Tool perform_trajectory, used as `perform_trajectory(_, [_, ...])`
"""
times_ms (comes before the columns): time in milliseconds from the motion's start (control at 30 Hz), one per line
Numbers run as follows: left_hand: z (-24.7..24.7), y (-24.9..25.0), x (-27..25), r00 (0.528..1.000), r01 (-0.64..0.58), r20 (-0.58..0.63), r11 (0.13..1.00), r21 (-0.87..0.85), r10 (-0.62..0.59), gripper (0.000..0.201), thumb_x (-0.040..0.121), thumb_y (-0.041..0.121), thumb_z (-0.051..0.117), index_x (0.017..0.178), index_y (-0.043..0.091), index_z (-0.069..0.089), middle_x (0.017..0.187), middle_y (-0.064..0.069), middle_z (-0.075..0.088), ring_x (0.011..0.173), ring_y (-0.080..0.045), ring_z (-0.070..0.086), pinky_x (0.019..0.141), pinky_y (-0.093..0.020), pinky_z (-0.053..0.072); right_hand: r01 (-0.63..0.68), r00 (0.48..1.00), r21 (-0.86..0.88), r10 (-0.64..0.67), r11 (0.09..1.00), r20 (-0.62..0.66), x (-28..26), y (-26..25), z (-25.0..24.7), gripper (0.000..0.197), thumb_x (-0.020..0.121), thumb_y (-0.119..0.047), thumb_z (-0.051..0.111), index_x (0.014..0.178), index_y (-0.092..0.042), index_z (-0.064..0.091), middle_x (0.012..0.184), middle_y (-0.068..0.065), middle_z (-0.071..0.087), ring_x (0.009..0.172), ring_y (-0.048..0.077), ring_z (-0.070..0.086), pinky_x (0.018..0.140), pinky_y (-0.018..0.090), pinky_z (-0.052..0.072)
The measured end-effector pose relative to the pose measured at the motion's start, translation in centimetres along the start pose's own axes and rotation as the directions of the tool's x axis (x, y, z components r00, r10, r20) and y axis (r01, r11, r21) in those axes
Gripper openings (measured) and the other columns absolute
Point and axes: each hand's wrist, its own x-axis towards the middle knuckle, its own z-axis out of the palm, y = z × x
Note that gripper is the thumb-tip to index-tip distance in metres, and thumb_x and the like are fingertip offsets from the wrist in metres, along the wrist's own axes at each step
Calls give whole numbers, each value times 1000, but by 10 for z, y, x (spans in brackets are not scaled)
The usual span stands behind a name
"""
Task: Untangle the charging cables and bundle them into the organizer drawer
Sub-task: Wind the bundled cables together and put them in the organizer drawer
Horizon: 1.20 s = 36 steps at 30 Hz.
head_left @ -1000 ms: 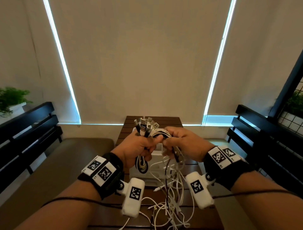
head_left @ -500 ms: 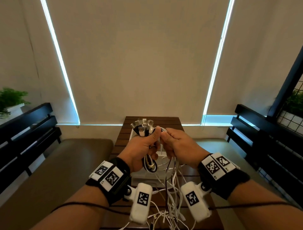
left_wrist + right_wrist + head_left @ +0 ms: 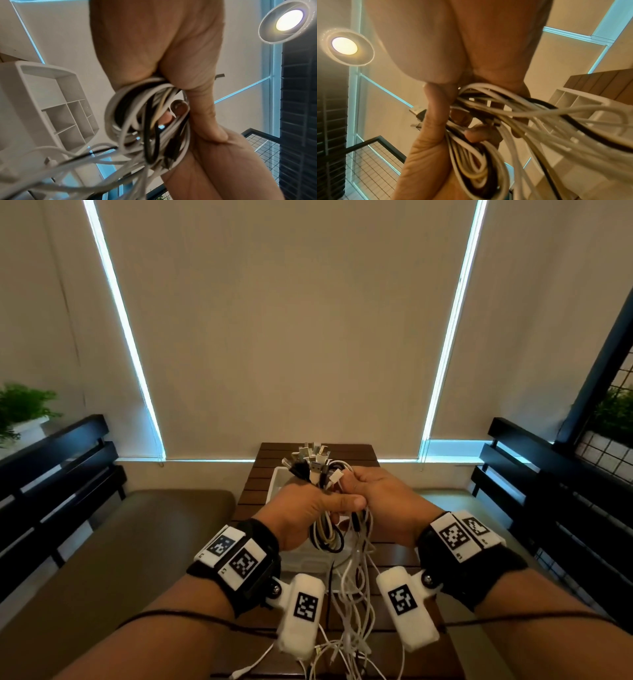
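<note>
**Both hands clamped on one cable bundle above the organizer**

The left hand (image 3: 301,515) and the right hand (image 3: 380,494) meet knuckle to knuckle, each with fingers curled round the same bundle of charging cables (image 3: 325,529). The left thumb lies across the front of the bundle, its tip touching the right hand. Above the fists a cluster of plug ends (image 3: 313,462) fans upward. Below the left palm short loops of white, black and cream cable hang out; below the right hand long white strands drop loose between the wrists and pile on the worktop (image 3: 253,491) nearest the person.

Directly under and just beyond the hands sits the white organizer drawer (image 3: 42,102), open-topped. The left wrist view shows one large compartment and several small ones; those visible hold nothing. The hanging strands pass in front of its near wall.

The slatted worktop is narrow: its side edges lie just outside each wrist. A cushioned bench (image 3: 120,542) stands to the left, dark slatted backrests on both sides.
</note>
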Motion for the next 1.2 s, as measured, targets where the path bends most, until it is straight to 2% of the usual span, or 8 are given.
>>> perform_trajectory(133, [0,0,0,999,-22,-23,999,24,22,32,64,5,81,95,8,73,91,-8,75,92,-23,69,89,-44,51,-30,999,47,32,998,-39,0,1,3,30,101,-24,42,98,-7,66,92,12,67,87,23,61,79,38,50])
perform_trajectory(500, [7,-3,1,988,-92,-120,992,85,102,30,77,-4,71,101,14,71,100,2,76,96,-11,69,90,-35,49,-71,987,157,92,985,-130,3,-3,14,37,101,-24,45,124,4,56,122,23,61,117,33,57,106,46,42])
perform_trajectory(633, [4,-3,3,991,-44,-123,999,31,48,31,73,-4,75,97,16,73,103,0,76,101,-12,69,100,-43,44,-92,995,144,96,985,-24,2,-3,11,49,99,-45,41,125,-8,58,125,13,63,120,24,57,111,44,36])
perform_trajectory(733, [2,-4,3,991,-18,-136,999,28,22,28,73,-3,76,97,11,73,101,-4,76,96,-13,71,93,-40,44,-92,995,97,89,991,37,2,0,8,59,89,-63,43,129,-22,57,129,6,62,125,22,54,113,50,32])
perform_trajectory(800, [2,-2,2,989,-15,-143,999,33,20,28,72,-1,77,98,7,72,99,-7,76,93,-17,71,89,-41,46,-66,997,44,64,997,41,-3,-1,5,54,91,-62,42,125,-26,59,127,8,63,122,26,56,107,56,38])
perform_trajectory(933, [-2,-1,2,992,35,-121,999,1,-34,28,68,2,79,94,9,75,98,-12,75,103,-33,67,98,-56,47,-6,999,21,5,1000,46,-7,-7,-6,38,100,-34,42,115,-5,62,116,22,64,106,30,62,95,55,49])
perform_trajectory(1100, [0,-1,1,993,49,-105,999,-18,-50,27,70,-2,76,95,7,74,94,-14,72,97,-34,65,100,-61,46,54,997,-138,-46,989,59,-6,-14,-10,28,101,-18,44,100,-6,70,85,2,72,78,7,65,70,21,49])
perform_trajectory(1200, [1,2,0,997,46,-54,999,-24,-47,31,70,-4,74,100,2,71,97,-15,71,95,-33,66,97,-56,48,78,997,-90,-76,993,19,-7,-14,-13,21,96,-9,52,90,-8,72,68,-1,67,63,9,57,57,19,44])
